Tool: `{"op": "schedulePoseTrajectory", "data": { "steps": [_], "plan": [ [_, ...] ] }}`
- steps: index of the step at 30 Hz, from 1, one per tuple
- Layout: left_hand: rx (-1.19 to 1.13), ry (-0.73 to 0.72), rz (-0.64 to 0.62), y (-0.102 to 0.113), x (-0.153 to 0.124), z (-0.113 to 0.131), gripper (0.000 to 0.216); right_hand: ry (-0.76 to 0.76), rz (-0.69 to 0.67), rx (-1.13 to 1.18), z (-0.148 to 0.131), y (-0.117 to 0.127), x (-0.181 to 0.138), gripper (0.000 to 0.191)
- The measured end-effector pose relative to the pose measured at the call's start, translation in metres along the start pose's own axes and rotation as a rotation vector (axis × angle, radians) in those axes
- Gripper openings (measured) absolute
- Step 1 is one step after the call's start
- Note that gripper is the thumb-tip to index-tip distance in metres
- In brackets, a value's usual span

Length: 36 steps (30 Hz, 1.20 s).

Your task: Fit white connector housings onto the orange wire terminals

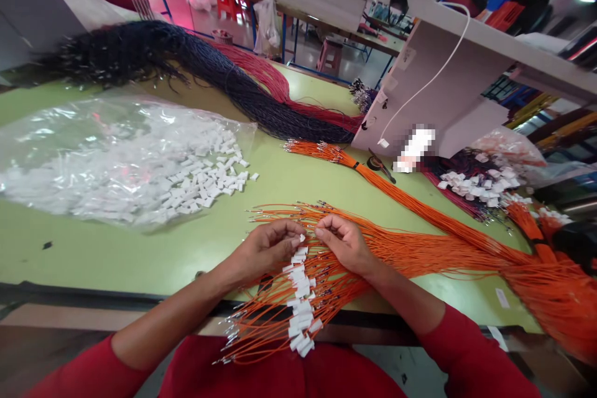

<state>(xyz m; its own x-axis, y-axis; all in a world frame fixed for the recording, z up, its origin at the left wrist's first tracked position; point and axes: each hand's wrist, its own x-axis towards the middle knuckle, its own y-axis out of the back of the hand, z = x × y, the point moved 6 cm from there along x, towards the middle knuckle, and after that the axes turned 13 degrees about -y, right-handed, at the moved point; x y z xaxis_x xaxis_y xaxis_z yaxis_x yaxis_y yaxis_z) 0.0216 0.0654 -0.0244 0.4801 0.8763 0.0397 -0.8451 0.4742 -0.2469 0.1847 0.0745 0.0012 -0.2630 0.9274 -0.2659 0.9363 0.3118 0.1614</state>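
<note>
My left hand (268, 245) is closed in a pinch on a small white plastic connector (301, 239) at its fingertips. My right hand (342, 242) is closed too, pinching the end of an orange wire (311, 231) right beside that connector. Below both hands a string of white connectors (301, 305) fitted on orange wires hangs over the table's front edge toward my lap. A spread bundle of loose orange wires (420, 249) lies under my right hand and fans out to the right.
A clear plastic bag spilling white connectors (205, 177) lies at the left on the green table (116, 255). Black wires (224, 81) and red wires (280, 87) run across the back. A second orange bundle (396, 189), a white shelf support (433, 99) and another connector heap (480, 186) are at the right.
</note>
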Motion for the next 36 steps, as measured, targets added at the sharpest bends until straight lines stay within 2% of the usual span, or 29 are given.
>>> {"op": "schedulePoseTrajectory", "data": {
  "steps": [6, 12, 15, 21, 27, 29, 33, 36],
  "plan": [
    [0.004, -0.017, 0.012, -0.003, 0.001, 0.003, 0.026, 0.026, -0.059, -0.033, -0.007, -0.006, -0.005, 0.025],
    [0.054, -0.015, 0.022, -0.006, 0.0, 0.006, 0.026, 0.066, -0.042, -0.065, -0.006, -0.006, -0.005, 0.021],
    [0.072, -0.016, 0.034, -0.008, -0.001, 0.007, 0.024, 0.104, 0.018, -0.158, -0.005, -0.005, -0.006, 0.019],
    [0.405, -0.214, 0.095, -0.007, 0.0, 0.026, 0.019, 0.245, 0.172, -0.383, -0.008, -0.007, -0.013, 0.014],
    [0.676, -0.442, 0.052, -0.013, -0.002, 0.038, 0.019, 0.36, 0.182, -0.487, -0.013, -0.012, -0.018, 0.013],
    [0.692, -0.468, 0.045, -0.014, -0.002, 0.039, 0.02, 0.331, 0.15, -0.451, -0.013, -0.011, -0.017, 0.013],
    [0.698, -0.431, 0.061, -0.011, -0.001, 0.036, 0.018, 0.26, 0.091, -0.429, -0.014, -0.008, -0.015, 0.012],
    [0.689, -0.436, 0.004, -0.014, 0.0, 0.033, 0.019, 0.272, 0.084, -0.46, -0.014, -0.01, -0.016, 0.013]
  ]
}}
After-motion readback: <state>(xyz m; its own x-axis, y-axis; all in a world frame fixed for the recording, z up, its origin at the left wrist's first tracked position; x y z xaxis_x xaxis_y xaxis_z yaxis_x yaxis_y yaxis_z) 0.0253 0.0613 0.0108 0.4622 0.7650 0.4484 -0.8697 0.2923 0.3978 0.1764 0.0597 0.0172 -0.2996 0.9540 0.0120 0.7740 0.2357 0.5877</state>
